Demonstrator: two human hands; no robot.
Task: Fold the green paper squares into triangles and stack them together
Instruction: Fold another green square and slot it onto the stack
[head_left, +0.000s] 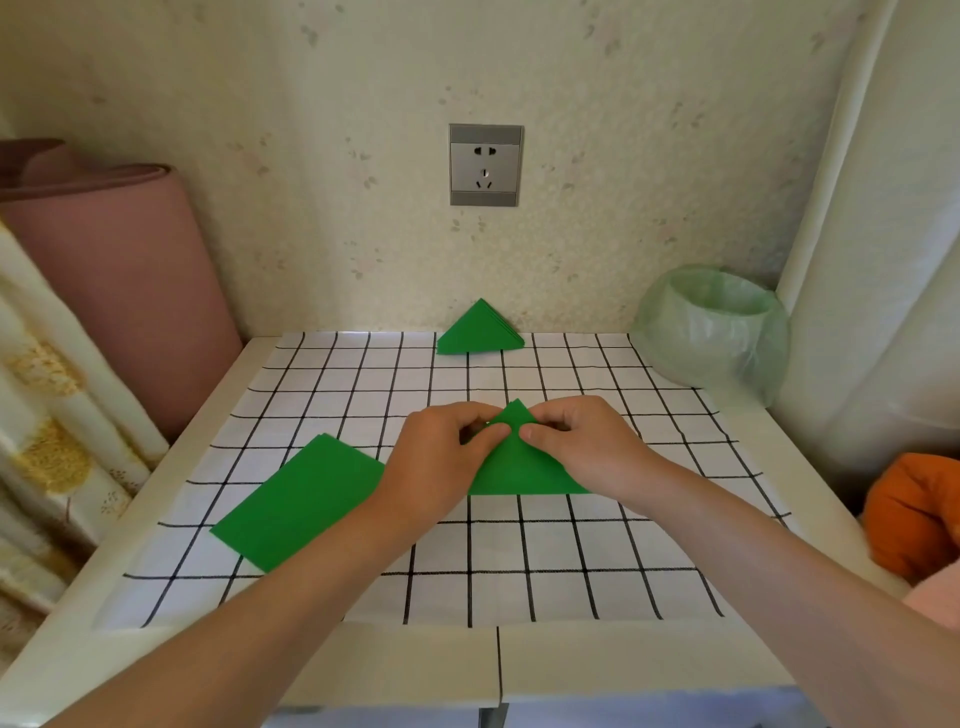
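At the left of the checked tablecloth (332, 395) lies a pile of flat green paper squares (298, 501), untouched. Just right of it, the left hand (436, 462) reaches in from below, forearm angled up and rightward, thumb and fingers pinched on the upper left edge of a folded green triangle (511, 470) at the cloth's middle. The right hand (582, 441) mirrors it from the other side, fingertips closed on the triangle's apex, thumb pressing the paper. Behind them, well apart against the wall, rests a stack of finished triangles (480, 332). A bag-lined bin (714, 332) stands at far right.
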